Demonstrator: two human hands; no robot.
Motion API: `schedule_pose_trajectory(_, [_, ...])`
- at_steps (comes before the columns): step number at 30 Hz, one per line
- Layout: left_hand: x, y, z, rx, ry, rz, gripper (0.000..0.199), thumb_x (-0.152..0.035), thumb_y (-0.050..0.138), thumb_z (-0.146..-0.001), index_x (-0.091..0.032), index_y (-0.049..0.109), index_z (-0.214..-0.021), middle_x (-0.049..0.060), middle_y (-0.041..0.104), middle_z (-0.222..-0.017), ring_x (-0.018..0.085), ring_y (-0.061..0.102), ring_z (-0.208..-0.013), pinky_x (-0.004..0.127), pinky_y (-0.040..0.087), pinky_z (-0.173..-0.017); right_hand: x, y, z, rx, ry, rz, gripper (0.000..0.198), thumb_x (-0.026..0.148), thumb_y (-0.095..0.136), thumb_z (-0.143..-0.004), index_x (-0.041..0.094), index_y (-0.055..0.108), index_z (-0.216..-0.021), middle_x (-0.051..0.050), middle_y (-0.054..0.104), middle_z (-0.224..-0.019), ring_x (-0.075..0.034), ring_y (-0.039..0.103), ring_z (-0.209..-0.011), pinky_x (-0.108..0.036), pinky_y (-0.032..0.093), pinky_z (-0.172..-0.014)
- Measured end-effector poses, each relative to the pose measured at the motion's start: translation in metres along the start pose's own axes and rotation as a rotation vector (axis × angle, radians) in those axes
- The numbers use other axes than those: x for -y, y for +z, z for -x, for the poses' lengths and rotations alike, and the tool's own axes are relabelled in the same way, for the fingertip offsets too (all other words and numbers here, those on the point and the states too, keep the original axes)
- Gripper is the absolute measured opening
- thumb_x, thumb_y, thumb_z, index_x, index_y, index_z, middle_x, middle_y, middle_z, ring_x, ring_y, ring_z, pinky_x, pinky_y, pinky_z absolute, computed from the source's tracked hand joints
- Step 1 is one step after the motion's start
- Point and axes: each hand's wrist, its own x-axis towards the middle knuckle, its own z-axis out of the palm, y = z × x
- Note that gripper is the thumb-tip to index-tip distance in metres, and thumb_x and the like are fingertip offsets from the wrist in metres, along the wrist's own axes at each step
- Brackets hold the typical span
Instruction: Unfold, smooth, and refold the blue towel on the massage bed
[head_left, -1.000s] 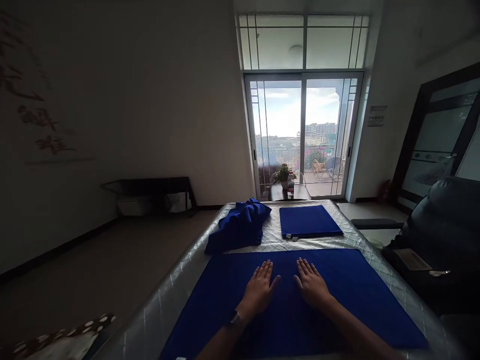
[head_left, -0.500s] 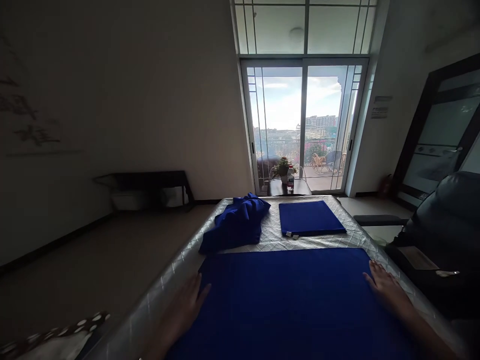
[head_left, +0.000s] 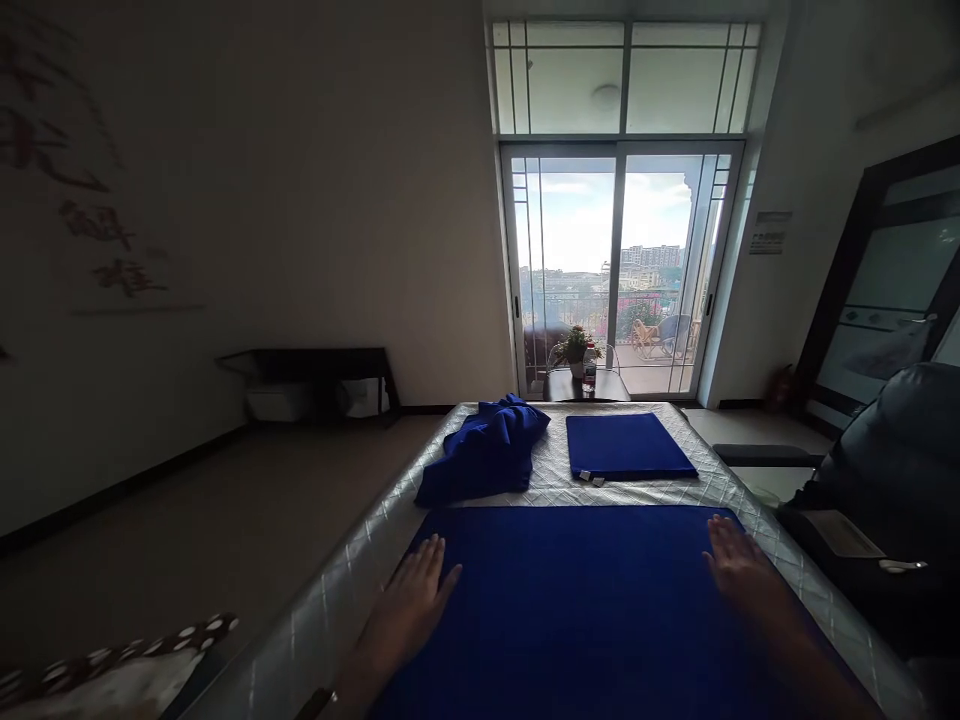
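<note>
A blue cloth [head_left: 577, 610] lies spread flat over the near part of a silvery quilted mattress [head_left: 360, 575]. My left hand [head_left: 415, 597] rests near the cloth's left edge, open, with fingers stretched forward and thumb apart. On the right side of the same cloth, my right hand [head_left: 739, 565] lies open and palm down, fingers pointing away from me. Farther off, a crumpled blue cloth [head_left: 491, 450] sits in a heap at the left. Beside it is a neatly folded blue cloth [head_left: 630, 447] with small white tags at its near edge.
Beyond the mattress stands a small dark table [head_left: 562, 387] with a potted plant [head_left: 575, 345] and a bottle [head_left: 589, 370]. A dark armchair [head_left: 900, 450] is close on the right. A low black bench [head_left: 322, 370] stands along the left wall.
Both hands have moved inward from the side edges onto the top of the spread cloth. The camera has tilted up slightly. The folded cloth and the crumpled heap lie as before.
</note>
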Motion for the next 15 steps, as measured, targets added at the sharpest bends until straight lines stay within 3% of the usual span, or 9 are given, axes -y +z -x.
schedule_pose_trajectory(4, [-0.088, 0.004, 0.013, 0.023, 0.286, 0.070, 0.066, -0.055, 0.027, -0.106, -0.013, 0.042, -0.155, 0.015, 0.041, -0.161, 0.028, 0.037, -0.151, 0.047, 0.036, -0.123, 0.106, -0.026, 0.014, 0.084, -0.255, -0.246, 0.063, 0.041, 0.021, -0.104, 0.010, 0.041, -0.155, -0.012, 0.036, -0.163, -0.025, 0.030, -0.153, -0.045, 0.028, -0.126])
schedule_pose_trajectory(7, [-0.140, 0.020, 0.024, 0.003, 0.453, 0.125, 0.066, -0.056, 0.028, -0.106, -0.017, 0.035, -0.159, 0.012, 0.039, -0.163, 0.026, 0.036, -0.151, 0.047, 0.037, -0.123, 0.165, -0.029, 0.028, 0.196, -0.372, -0.374, 0.064, 0.048, 0.024, -0.105, 0.013, 0.034, -0.158, -0.009, 0.031, -0.165, -0.024, 0.027, -0.154, -0.044, 0.026, -0.127])
schedule_pose_trajectory(10, [-0.158, 0.036, 0.030, -0.028, 0.517, 0.157, 0.062, -0.053, 0.028, -0.107, -0.022, 0.029, -0.161, 0.008, 0.037, -0.164, 0.024, 0.036, -0.151, 0.046, 0.038, -0.122, 0.187, -0.025, 0.037, 0.293, -0.386, -0.431, 0.064, 0.048, 0.022, -0.105, 0.014, 0.029, -0.159, -0.008, 0.027, -0.166, -0.023, 0.024, -0.155, -0.044, 0.023, -0.128])
schedule_pose_trajectory(15, [-0.147, 0.040, 0.033, -0.012, 0.501, 0.143, 0.064, -0.056, 0.027, -0.107, -0.021, 0.030, -0.160, 0.008, 0.038, -0.164, 0.025, 0.037, -0.151, 0.045, 0.039, -0.122, 0.177, -0.031, 0.040, 0.359, -0.289, -0.448, 0.070, 0.055, 0.020, -0.104, 0.012, 0.027, -0.159, -0.008, 0.021, -0.168, -0.023, 0.018, -0.157, -0.044, 0.018, -0.129])
